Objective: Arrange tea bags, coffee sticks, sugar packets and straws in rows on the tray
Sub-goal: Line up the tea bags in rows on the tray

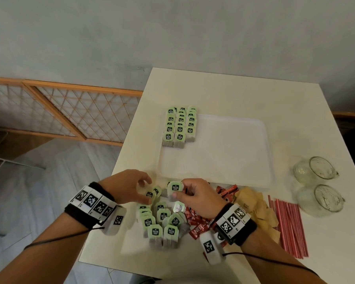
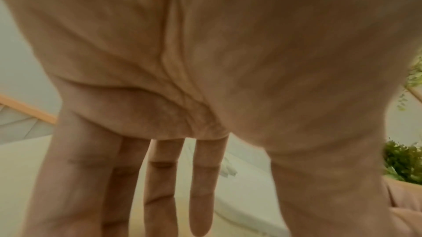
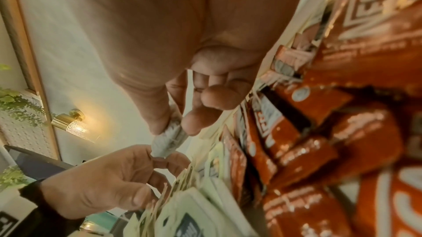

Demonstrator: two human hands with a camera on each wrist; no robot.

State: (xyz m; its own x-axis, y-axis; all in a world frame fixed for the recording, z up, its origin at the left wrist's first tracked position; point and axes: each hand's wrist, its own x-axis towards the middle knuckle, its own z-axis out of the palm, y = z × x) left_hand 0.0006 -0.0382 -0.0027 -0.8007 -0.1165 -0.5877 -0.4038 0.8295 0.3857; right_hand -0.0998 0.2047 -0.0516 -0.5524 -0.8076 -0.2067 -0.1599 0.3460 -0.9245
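A white tray [image 1: 234, 160] lies mid-table, with green-labelled tea bags [image 1: 179, 127] in three rows on its far left corner. More tea bags [image 1: 162, 220] lie heaped in front of the tray. Over that heap my left hand [image 1: 147, 191] pinches a tea bag [image 1: 150, 194], though the left wrist view shows only its fingers [image 2: 200, 186] hanging down. My right hand [image 1: 178, 190] pinches another tea bag [image 1: 175, 189] between thumb and forefinger, seen edge-on as a tea bag [image 3: 166, 143] in the right wrist view. Red coffee sticks [image 1: 197, 220], tan sugar packets [image 1: 254, 208] and red straws [image 1: 289, 224] lie to the right.
Two glass cups [image 1: 316, 171] [image 1: 324, 199] lie on their sides at the table's right edge. The table's left edge [image 1: 119, 160] drops to the floor beside a wooden lattice screen [image 1: 70, 111]. Most of the tray's floor is bare.
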